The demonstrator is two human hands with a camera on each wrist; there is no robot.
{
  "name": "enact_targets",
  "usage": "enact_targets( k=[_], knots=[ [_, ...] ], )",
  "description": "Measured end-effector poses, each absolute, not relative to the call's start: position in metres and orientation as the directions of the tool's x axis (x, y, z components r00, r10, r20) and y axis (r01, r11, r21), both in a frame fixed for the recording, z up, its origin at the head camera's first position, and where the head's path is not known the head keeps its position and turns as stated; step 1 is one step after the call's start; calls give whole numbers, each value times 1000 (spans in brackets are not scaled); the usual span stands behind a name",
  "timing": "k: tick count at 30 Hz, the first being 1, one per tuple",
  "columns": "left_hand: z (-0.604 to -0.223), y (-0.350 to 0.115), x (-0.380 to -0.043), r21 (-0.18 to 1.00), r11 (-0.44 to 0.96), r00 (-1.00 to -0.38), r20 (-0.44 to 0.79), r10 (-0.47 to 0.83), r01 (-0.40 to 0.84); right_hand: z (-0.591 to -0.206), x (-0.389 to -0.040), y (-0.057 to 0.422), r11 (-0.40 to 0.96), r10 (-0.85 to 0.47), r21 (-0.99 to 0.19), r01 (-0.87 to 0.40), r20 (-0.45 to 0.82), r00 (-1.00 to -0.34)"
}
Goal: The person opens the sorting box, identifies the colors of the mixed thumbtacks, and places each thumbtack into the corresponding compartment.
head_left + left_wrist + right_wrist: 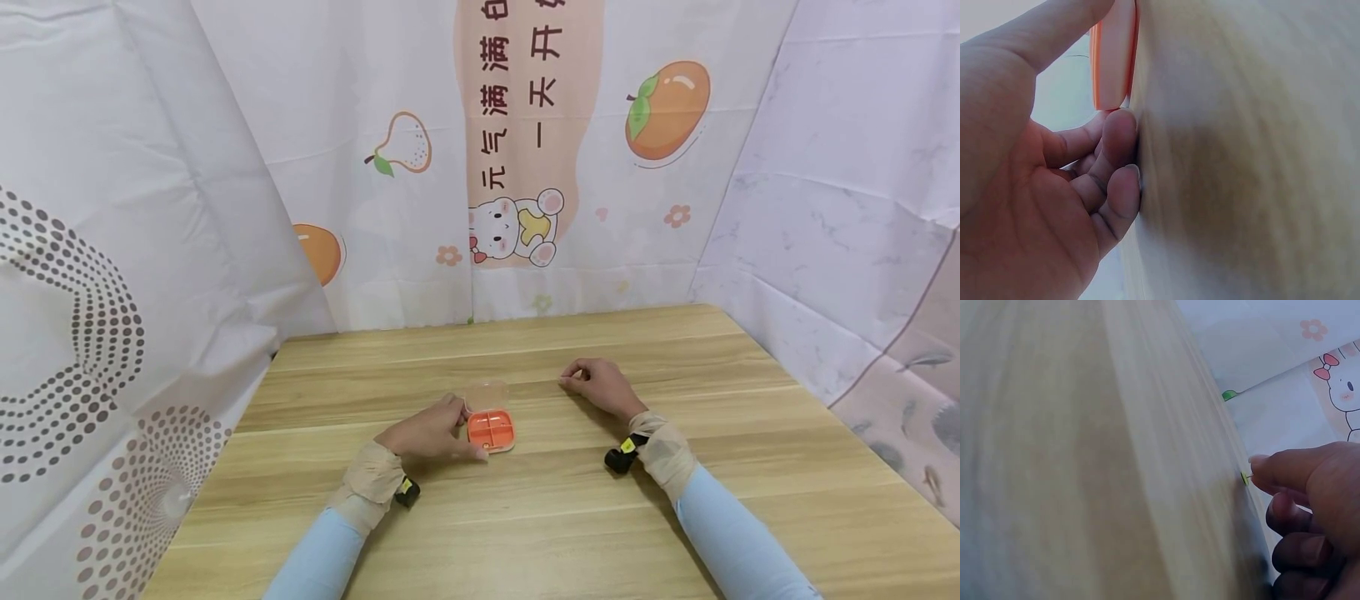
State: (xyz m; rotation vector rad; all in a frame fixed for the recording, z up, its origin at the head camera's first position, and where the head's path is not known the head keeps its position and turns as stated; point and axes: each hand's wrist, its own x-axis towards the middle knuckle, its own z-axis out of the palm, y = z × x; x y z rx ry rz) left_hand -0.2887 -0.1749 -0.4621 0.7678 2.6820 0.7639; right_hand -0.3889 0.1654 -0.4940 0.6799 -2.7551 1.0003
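A small orange pill box (504, 423) with divided compartments lies on the table, its clear lid (487, 392) swung back on the far side. A tiny bit of something shows in its near left compartment. My left hand (429, 432) holds the box from the left, thumb along the near edge and fingers at the far left corner. In the left wrist view, fingertips meet the end of the box (1115, 62). To the right, my right hand (603, 387) pinches a tiny yellow-green stud (1245, 479) with a thin pin between thumb and forefinger, close over the table.
The wood-grain table (540, 517) reaches back to a printed cloth (420, 67) with fruit and a cartoon bear. Pale cloths hang at both sides. A black wrist camera (621, 458) sits on my right wrist, another camera (407, 492) on my left.
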Motion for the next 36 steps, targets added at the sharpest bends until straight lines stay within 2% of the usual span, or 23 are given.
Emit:
enact_targets(
  k=[11, 15, 17, 19, 21, 22, 24, 26, 28, 30, 33, 36],
  knots=[
    [-462, -174, -288, 572, 713, -829, -99, 551, 405, -492, -385, 165, 686, -378, -547, -480, 295, -877],
    [-465, -175, -288, 556, 720, -830, -92, 550, 416, -490, -386, 168, 644, -360, -649, -406, 211, -909],
    [-466, -175, -289, 548, 723, -830, -88, 551, 421, -488, -387, 170, 565, -338, -768, -301, 117, -934],
    [-466, -175, -289, 545, 724, -830, -87, 551, 423, -485, -387, 172, 409, -337, -898, -161, 16, -941],
    [-466, -175, -289, 545, 723, -829, -88, 553, 424, -481, -388, 174, 153, -397, -988, 2, -64, -916],
    [-465, -175, -289, 545, 723, -829, -87, 553, 425, -480, -388, 175, -9, -453, -995, 104, -89, -887],
    [-465, -175, -289, 546, 721, -828, -87, 554, 425, -479, -389, 178, -303, -595, -899, 315, -79, -799],
    [-464, -175, -289, 547, 722, -828, -88, 554, 425, -479, -391, 181, -459, -725, -714, 529, -43, -687],
    [-464, -175, -289, 547, 722, -829, -88, 553, 423, -480, -392, 184, -492, -808, -548, 676, 0, -589],
    [-464, -175, -289, 548, 723, -830, -89, 550, 421, -481, -393, 186, -484, -844, -472, 737, 31, -535],
    [-463, -175, -289, 551, 725, -833, -93, 546, 414, -480, -394, 188, -474, -861, -438, 764, 49, -506],
    [-463, -175, -289, 556, 724, -834, -96, 544, 408, -479, -394, 188, -474, -859, -446, 759, 45, -510]
  ],
)
